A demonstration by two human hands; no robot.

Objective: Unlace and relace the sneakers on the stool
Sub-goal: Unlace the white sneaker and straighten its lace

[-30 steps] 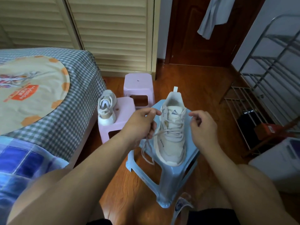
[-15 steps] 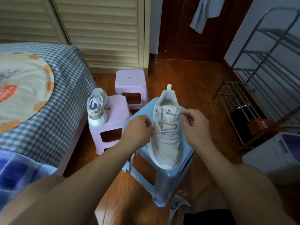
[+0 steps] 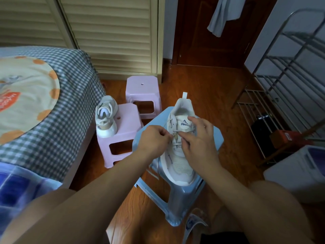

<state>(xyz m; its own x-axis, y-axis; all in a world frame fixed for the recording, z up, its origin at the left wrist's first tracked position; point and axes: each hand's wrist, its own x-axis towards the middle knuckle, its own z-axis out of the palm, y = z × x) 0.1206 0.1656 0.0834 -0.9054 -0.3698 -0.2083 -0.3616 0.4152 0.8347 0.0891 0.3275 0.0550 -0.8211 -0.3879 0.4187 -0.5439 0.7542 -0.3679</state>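
A cream sneaker (image 3: 179, 166) lies toe toward me on the light blue stool (image 3: 216, 136). My left hand (image 3: 154, 138) sits at the shoe's left side, fingers curled and pinching the lace near the eyelets. My right hand (image 3: 198, 140) lies over the laced middle of the shoe, fingers curled on the lace, thumb up by the tongue label. A loose lace end (image 3: 154, 169) hangs off the stool's left edge. The second sneaker (image 3: 106, 117) stands on a pink stool (image 3: 126, 131) to the left.
Another pink stool (image 3: 142, 88) stands behind. A bed with a checked cover (image 3: 58, 110) fills the left. A metal rack (image 3: 288, 81) and a white bin (image 3: 299, 168) stand at the right. My bare knees frame the blue stool on the wooden floor.
Both hands have closed in on the shoe. The right hand moved left from beside the shoe onto its laces and tongue; the left hand moved nearer the eyelets.
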